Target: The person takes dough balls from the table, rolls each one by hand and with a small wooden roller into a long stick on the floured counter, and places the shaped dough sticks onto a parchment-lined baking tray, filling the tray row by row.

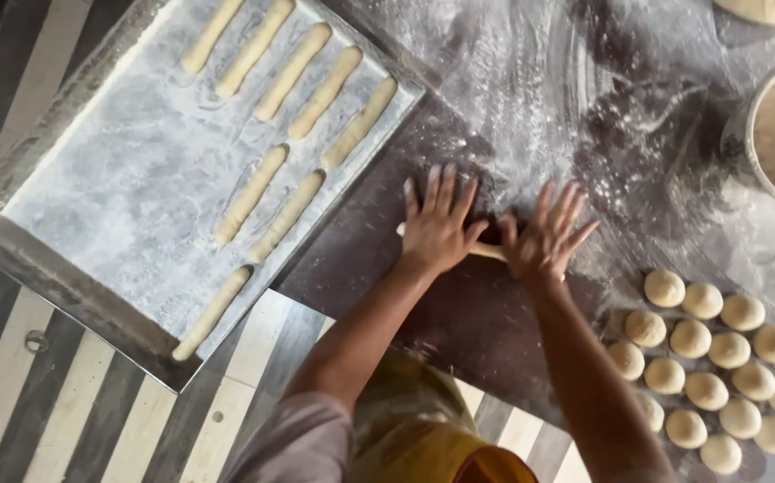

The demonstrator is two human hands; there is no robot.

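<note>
Flour-dusted dark surface [584, 80] fills the frame. At centre your left hand [436, 224] and right hand [544, 237] press flat, fingers spread, on a dough strip [491, 252]; you're mid-roll. Next, thin it evenly to match the sticks on the tray [74, 295] at upper left.

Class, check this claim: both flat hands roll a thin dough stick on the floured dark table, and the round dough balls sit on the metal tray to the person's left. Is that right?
Not quite. In the head view the round dough balls sit on the floured dark table to the right; the metal tray holds long dough sticks.
</note>
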